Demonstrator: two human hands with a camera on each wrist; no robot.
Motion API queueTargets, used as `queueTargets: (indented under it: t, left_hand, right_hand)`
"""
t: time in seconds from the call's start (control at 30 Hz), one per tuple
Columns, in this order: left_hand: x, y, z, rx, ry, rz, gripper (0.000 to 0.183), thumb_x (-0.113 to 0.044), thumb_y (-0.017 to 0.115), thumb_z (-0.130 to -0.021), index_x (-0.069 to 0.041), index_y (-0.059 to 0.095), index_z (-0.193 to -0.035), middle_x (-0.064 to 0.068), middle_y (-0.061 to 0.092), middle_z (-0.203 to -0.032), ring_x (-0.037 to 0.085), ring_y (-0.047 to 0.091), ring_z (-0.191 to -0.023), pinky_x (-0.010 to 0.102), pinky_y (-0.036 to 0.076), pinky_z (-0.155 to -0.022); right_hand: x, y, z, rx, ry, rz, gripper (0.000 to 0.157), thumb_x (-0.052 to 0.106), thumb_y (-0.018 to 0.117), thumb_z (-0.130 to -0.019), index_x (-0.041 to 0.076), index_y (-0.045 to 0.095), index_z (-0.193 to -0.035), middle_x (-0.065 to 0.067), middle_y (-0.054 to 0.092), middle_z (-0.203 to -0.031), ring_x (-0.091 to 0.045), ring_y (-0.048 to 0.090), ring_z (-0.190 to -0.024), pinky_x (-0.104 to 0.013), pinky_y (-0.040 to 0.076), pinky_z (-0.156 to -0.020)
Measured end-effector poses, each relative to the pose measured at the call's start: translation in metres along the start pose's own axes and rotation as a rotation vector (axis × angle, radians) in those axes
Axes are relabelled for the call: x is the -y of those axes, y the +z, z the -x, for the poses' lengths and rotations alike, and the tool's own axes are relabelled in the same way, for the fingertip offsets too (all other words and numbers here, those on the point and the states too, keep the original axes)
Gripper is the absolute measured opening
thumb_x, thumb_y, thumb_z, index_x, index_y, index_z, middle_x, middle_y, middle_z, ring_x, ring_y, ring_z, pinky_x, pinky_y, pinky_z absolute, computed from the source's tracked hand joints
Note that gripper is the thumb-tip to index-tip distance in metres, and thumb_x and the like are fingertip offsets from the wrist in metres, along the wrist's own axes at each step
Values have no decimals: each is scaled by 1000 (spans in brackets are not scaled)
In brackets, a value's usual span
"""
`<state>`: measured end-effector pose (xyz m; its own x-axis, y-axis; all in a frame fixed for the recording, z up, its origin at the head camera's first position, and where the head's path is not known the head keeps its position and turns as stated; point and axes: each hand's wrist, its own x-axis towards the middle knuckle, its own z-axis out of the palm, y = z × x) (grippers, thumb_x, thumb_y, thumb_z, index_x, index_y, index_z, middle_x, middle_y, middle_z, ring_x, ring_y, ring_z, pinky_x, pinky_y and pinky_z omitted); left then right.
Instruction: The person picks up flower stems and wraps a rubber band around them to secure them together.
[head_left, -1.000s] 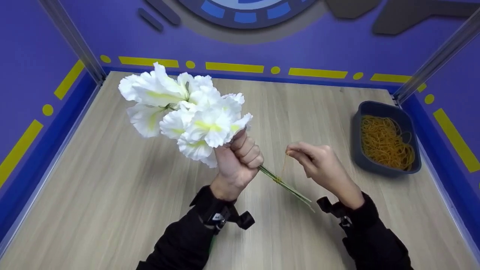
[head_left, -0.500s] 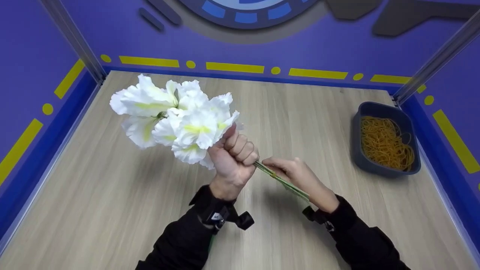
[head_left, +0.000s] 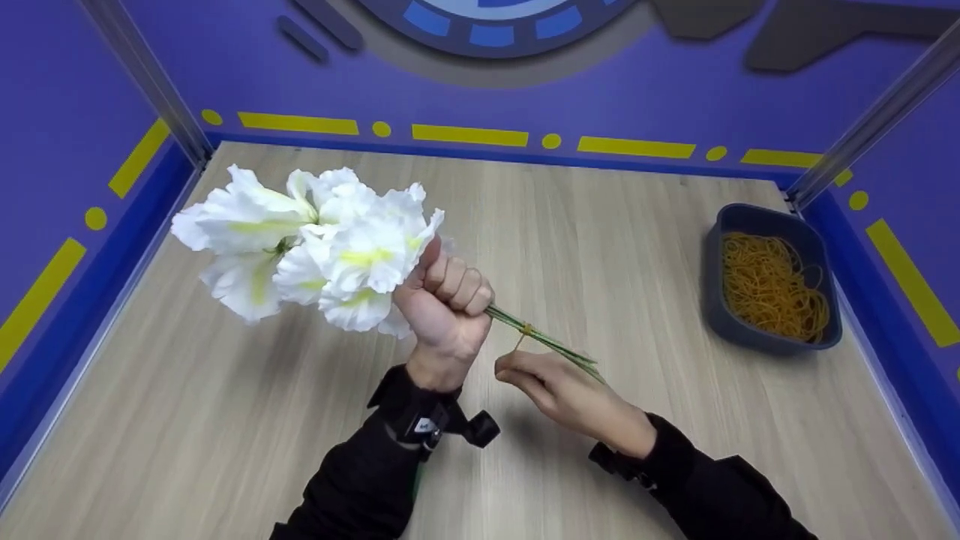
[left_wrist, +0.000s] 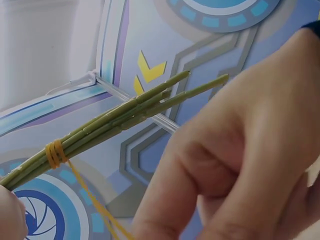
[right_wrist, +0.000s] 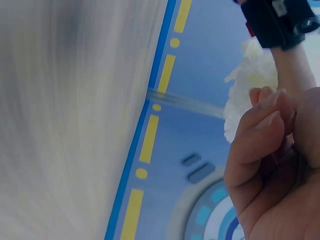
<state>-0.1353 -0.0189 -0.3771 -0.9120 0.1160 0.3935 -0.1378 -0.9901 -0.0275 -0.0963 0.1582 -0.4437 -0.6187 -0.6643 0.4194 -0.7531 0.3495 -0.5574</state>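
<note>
My left hand [head_left: 448,315] grips a bunch of white artificial flowers [head_left: 322,247] by the stems [head_left: 559,346], just below the blooms. The flower heads, ruffled with yellow centres, lean to the upper left, and the stem ends point down to the right. A yellow rubber band [left_wrist: 56,153] is wound several times around the stems beyond the left fist. From those coils a stretched loop runs down to my right hand [head_left: 566,394], which pinches it between thumb and fingers below the stems. In the right wrist view, the curled fingers [right_wrist: 260,145] hide the band's end.
A dark grey plastic box [head_left: 772,343] full of loose rubber bands [head_left: 772,285] stands on the right side of the wooden table [head_left: 622,225]. Blue-purple panels [head_left: 480,97] with yellow markings enclose the table at the back and both sides.
My right hand has carried the stretched band from above the stems, around behind them, to below. My left hand has shifted slightly left with the flowers.
</note>
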Motion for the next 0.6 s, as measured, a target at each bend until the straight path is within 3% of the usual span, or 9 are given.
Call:
queueTargets:
  t: [0.1, 0.27, 0.6]
  left_hand:
    - [-1, 1, 0, -17, 15, 22, 54, -15, 56, -95, -19, 16, -59, -8, 13, -54, 5, 8, -46, 19, 6, -43]
    - [-3, 2, -1, -19, 57, 8, 54, -14, 56, -94, -19, 16, -59, -7, 12, -53, 5, 8, -46, 19, 6, -42]
    - [-5, -3, -3, 110, 126, -94, 52, -18, 58, -94, -19, 17, -62, -8, 12, -55, 4, 8, -47, 18, 7, -41]
  right_hand:
    - [8, 5, 2, 22, 4, -24, 8, 15, 60, -103, 15, 67, -104, 13, 61, -86, 4, 46, -67, -13, 45, -60]
    - [21, 5, 4, -38, -26, 14, 7, 16, 61, -102, 15, 68, -102, 12, 64, -85, 6, 47, -63, -12, 46, -58]
    - [42, -4, 9, -114, -101, 74, 5, 13, 63, -101, 12, 68, -100, 10, 66, -82, 6, 50, -60, -12, 48, -55]
